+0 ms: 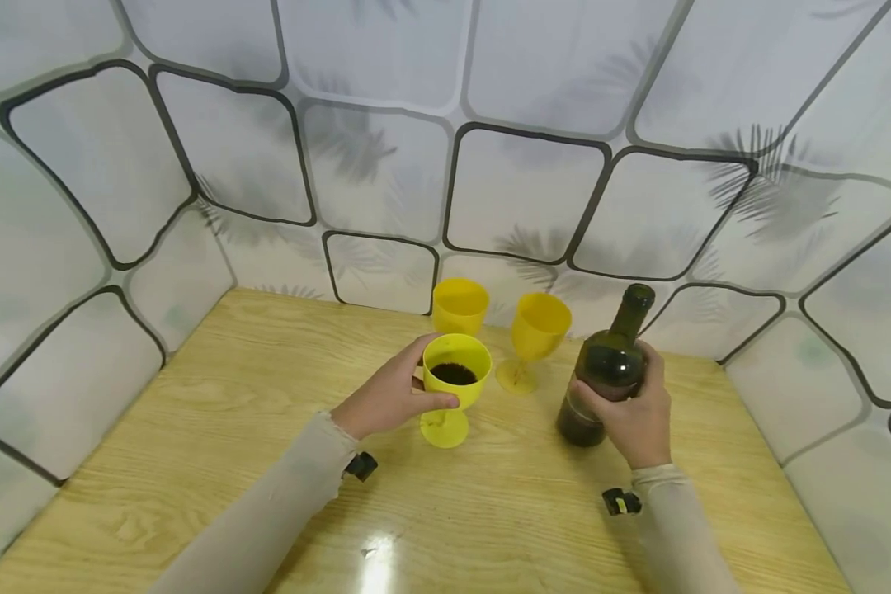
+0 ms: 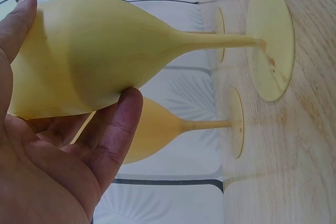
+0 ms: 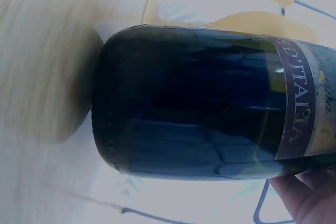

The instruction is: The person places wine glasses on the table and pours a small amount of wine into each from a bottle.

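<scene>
On the wooden table, the left hand curls its fingers around the nearest of three yellow goblets, which holds dark liquid. Level with it, the right hand grips the one dark bottle, standing upright. Two more goblets stand behind, near the wall.

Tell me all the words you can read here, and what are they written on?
"D'ITALIA": on the dark band of the label on the wine bottle, read from the right wrist view; the letters run sideways and the last ones are hard to make out.
A line of thin script beside it on the same label: too blurred and cut off to read.
The three yellow goblets, the wooden table and the tiled wall carry no words.
</scene>
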Available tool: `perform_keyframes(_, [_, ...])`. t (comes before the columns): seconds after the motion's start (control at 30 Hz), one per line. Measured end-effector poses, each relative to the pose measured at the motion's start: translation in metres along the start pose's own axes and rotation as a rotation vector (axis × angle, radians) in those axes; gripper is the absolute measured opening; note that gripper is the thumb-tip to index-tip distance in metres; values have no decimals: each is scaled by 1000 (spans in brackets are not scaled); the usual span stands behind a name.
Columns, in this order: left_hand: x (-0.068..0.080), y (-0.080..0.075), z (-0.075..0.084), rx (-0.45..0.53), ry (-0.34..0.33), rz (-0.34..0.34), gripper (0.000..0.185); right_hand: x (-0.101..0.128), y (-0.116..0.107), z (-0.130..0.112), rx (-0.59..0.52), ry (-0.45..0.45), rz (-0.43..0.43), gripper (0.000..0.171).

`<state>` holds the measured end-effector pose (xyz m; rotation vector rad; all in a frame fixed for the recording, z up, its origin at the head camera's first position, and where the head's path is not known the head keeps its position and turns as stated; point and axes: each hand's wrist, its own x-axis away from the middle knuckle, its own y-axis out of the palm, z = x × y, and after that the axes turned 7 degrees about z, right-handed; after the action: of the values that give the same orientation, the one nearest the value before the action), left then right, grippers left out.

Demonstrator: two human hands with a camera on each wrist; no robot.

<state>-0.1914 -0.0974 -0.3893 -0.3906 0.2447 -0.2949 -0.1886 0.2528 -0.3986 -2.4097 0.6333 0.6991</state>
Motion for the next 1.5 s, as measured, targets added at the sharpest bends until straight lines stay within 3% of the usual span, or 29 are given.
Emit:
perform_keyframes(0.7, [-1,-1,2,-1,10,-12,80,-15,-20,31,40,157,166,90])
perform_keyframes(1.03, [-1,-1,3,9,8,-16,80,-18,-22,42,-9,141,220,83])
perform_keyframes(1.33, [-1,0,1,16,15,-22,82,-17,-20,46,-62,183,176,89])
perform_keyframes(1.5, [-1,1,1,21,13,-19,81,-14,-15,49,-113,221,164,83])
